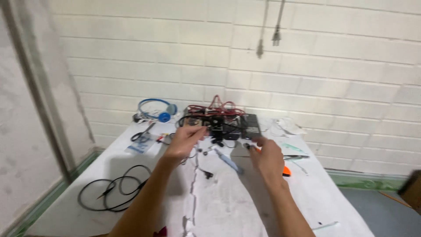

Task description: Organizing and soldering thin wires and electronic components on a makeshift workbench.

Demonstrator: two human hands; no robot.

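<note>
We see left hand pinching black wiring bundle, right hand gripping orange tool, over worktop.

Bare white table lies open at 6 o'clock between the forearms; a coiled black cable blocks 8 o'clock, scissors and blue headphones crowd 10 o'clock, tangled red wires and a black box fill 12 o'clock
</note>
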